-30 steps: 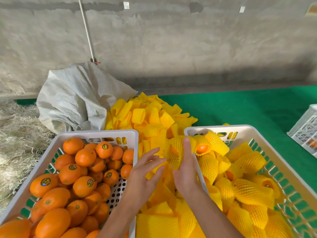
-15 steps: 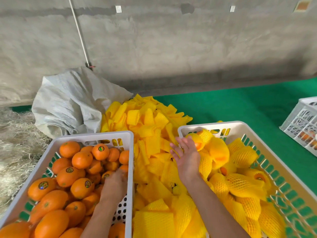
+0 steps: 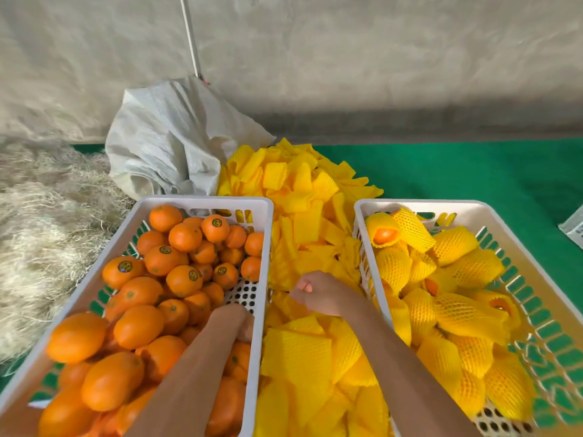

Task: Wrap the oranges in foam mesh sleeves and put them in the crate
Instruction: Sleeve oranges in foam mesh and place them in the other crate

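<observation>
The left white crate (image 3: 202,203) holds several bare oranges (image 3: 184,280). My left hand (image 3: 235,321) reaches down into it by the right wall, its fingers curled over the top of an orange (image 3: 241,357). Between the crates lies a pile of yellow foam mesh sleeves (image 3: 303,190). My right hand (image 3: 317,293) sits on this pile, curled into a fist and pinching a sleeve (image 3: 285,302). The right white crate (image 3: 419,205) holds several wrapped oranges (image 3: 454,244); one at its far left corner shows its orange end (image 3: 385,235).
A crumpled grey woven sack (image 3: 170,143) lies behind the left crate, with straw (image 3: 41,222) to its left. Green matting (image 3: 479,175) covers the surface on the right. A corner of another white crate (image 3: 574,227) shows at the right edge. A concrete wall stands behind.
My right hand left the wrapped orange in the right crate and drew back onto the sleeve pile, closing into a fist. My left hand went down into the crate of oranges.
</observation>
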A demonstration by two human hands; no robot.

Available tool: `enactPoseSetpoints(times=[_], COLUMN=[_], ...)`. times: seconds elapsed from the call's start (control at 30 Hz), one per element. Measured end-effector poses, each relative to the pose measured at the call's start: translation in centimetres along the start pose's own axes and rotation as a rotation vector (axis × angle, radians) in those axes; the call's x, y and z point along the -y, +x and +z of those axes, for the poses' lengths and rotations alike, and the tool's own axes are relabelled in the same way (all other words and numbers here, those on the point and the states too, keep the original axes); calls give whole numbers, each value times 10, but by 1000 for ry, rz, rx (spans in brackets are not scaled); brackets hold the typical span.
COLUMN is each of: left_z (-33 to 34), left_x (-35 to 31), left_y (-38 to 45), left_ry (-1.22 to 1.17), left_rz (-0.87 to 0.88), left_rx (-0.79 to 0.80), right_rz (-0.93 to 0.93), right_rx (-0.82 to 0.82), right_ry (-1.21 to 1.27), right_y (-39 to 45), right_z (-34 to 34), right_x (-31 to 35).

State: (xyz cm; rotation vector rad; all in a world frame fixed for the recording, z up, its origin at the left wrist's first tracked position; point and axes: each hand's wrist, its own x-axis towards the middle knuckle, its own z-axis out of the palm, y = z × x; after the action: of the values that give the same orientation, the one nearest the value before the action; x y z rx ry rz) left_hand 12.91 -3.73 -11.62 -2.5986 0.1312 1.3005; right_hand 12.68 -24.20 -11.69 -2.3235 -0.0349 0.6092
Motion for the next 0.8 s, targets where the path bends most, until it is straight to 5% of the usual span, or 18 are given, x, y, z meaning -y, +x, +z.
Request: enactPoseSetpoints(times=[0.23, 0.6, 0.67, 0.8], left_z=[-6, -9, -8, -12], left_x=[-1, 4, 6, 9], left_y=[2, 14, 18, 25], left_ry=[-11, -128, -243, -642], left_rz=[88, 88, 33, -116], left_rx=[142, 136, 29, -445], right_rz=[46, 18, 18, 14], right_rx=[238, 218, 212, 210], right_ry=[-188, -127, -125, -84], right_y=[4, 5, 4, 1], right_z=[2, 0, -1, -3], right_x=[-6, -7, -5, -3])
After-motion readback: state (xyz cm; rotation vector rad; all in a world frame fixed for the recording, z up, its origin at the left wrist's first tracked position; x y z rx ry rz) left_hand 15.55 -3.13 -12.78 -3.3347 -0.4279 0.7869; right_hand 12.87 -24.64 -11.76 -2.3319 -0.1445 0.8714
